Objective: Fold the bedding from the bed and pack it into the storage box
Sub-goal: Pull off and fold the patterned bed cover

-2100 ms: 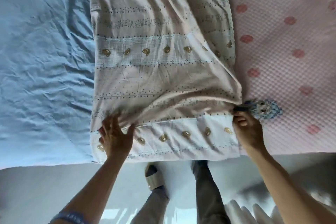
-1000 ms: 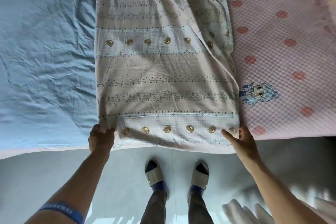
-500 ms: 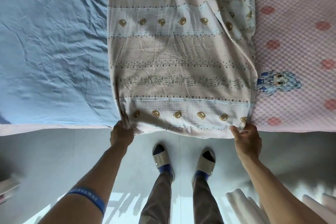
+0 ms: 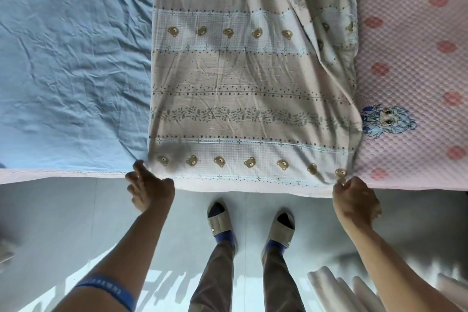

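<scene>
A folded beige sheet (image 4: 248, 88) with bear and leaf stripes lies lengthwise across the bed, its near edge hanging slightly over the bed's front edge. My left hand (image 4: 149, 191) hovers just left of the sheet's near left corner, fingers loosely spread and blurred, holding nothing. My right hand (image 4: 354, 201) is at the near right corner, its fingertips pinching the sheet's edge. No storage box is in view.
A wrinkled blue sheet (image 4: 71, 63) covers the bed on the left, and a pink quilted pad (image 4: 410, 58) with red dots and a cartoon figure lies on the right. My slippered feet (image 4: 220, 220) stand on grey floor. White rolled items (image 4: 336, 294) lie at the bottom right.
Both hands pulled the sheet's near edge toward the bed's front edge and smoothed it flat. My left hand has since let go of its corner and moved slightly left.
</scene>
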